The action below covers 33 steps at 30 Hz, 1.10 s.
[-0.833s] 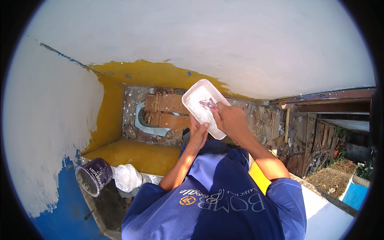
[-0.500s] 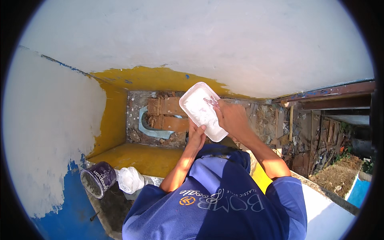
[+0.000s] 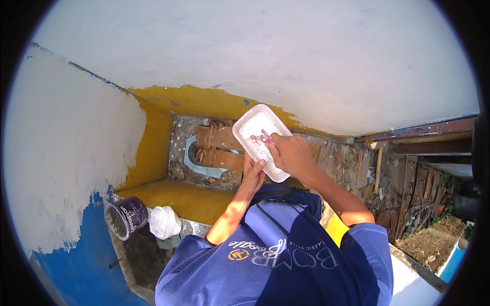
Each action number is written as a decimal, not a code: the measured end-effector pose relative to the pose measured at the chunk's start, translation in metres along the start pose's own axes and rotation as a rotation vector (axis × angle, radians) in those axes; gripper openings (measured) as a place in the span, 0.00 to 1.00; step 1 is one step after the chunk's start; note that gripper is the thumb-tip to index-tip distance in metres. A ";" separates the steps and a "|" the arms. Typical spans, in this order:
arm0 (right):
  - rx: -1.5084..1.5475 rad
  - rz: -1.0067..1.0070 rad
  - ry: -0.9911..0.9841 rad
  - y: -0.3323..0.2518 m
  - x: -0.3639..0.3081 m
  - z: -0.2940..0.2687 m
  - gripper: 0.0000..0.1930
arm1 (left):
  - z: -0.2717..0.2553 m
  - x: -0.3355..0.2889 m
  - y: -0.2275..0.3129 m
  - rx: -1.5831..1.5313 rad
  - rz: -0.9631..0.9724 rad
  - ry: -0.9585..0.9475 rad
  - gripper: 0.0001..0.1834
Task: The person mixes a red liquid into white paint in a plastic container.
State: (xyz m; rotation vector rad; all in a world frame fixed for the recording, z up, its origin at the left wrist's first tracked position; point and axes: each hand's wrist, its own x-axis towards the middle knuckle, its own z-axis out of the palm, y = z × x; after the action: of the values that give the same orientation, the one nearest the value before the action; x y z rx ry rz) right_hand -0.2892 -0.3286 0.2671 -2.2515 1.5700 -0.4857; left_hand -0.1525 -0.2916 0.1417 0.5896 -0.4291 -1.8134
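Presently: rect. white tray [image 3: 277, 174] w/ white paste [image 3: 255, 124] held above littered floor [image 3: 339, 155], edge gripped by L hand [image 3: 252, 176] | pinkish tool [image 3: 261, 137], type unclear, apparently pinched in R hand [image 3: 293, 153] | risk: spill poss. if tray tipped by R-hand push

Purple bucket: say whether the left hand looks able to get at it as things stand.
Probably not: the left hand is holding the white tray, and a white bundle sits between the left forearm and the purple bucket.
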 end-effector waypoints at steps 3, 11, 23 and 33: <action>0.107 0.107 0.009 0.000 0.007 -0.017 0.13 | 0.006 0.000 -0.001 -0.054 0.014 0.008 0.48; 0.155 0.075 0.066 0.008 0.009 -0.005 0.13 | 0.008 0.003 -0.006 -0.037 0.024 0.015 0.48; 0.005 0.055 0.151 0.028 0.019 -0.009 0.09 | 0.013 0.010 -0.003 0.033 0.008 -0.012 0.54; 0.155 0.063 0.074 0.006 0.013 0.003 0.11 | 0.001 0.011 -0.002 -0.001 -0.005 0.019 0.53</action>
State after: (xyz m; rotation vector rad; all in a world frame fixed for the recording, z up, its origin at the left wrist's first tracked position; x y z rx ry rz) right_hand -0.2885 -0.3426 0.2630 -2.0843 1.5761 -0.6557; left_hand -0.1576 -0.3017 0.1399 0.6068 -0.4139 -1.8118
